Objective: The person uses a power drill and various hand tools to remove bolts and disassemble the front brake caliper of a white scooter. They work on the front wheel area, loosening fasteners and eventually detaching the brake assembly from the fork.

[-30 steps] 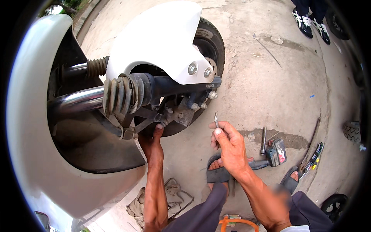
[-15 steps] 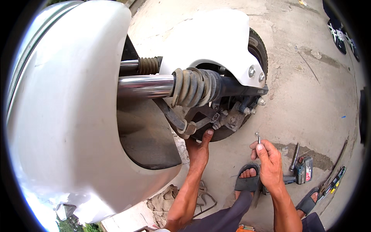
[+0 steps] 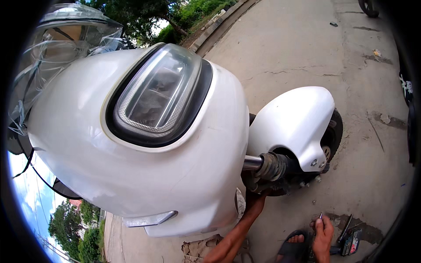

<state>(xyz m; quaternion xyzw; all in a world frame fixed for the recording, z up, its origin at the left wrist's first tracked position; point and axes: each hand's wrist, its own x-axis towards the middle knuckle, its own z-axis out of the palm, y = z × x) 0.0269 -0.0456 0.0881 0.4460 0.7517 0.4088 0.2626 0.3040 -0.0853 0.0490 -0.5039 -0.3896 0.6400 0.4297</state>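
A white scooter leans across the view, with its front fender (image 3: pixel 291 120), front wheel (image 3: pixel 337 131) and fork boot (image 3: pixel 272 166) at the right. My left hand (image 3: pixel 258 198) reaches in under the fork beside the wheel; its fingers are hidden there. Lower right, my right hand (image 3: pixel 323 232) is closed in a pinch on a small shiny metal pin-shaped piece (image 3: pixel 320 215), held above the ground and apart from the scooter. A tiny metal part (image 3: pixel 314 202) lies on the concrete just beyond it.
Beside my right hand lie a cordless power tool (image 3: pixel 351 243) and a metal rod-like tool (image 3: pixel 345 228). My sandalled foot (image 3: pixel 294 243) is just left of that hand. The headlight (image 3: pixel 153 96) and white front panel (image 3: pixel 184 184) fill the left. Crumpled brown material (image 3: pixel 199 247) lies below.
My view has lifted and swung left, so the headlight and trees now show while the wheel and hands appear lower and farther right. Both hands keep about the same places by the scooter.
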